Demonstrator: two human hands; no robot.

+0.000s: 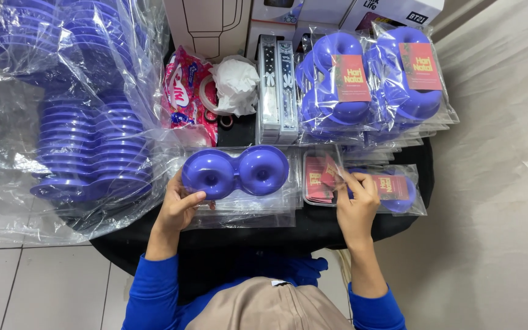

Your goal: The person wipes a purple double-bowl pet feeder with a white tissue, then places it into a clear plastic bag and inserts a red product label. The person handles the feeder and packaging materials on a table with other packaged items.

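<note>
Left hand (178,208) grip closed on bagged purple double-ring tray (235,172); right hand (357,198) pinching red label (324,177).

Left hand (178,208): we hold it palm-down, fingers curled – thumb spread wide.
Right hand (357,198): our fingertips pinch together – a closed grip, wrist straight.
Forearms: both reach forward, blue sleeves pushed back.

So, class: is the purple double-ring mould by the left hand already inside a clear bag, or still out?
Out: the mould lies bare on flat clear bags, unlike the bagged ones behind.
</note>
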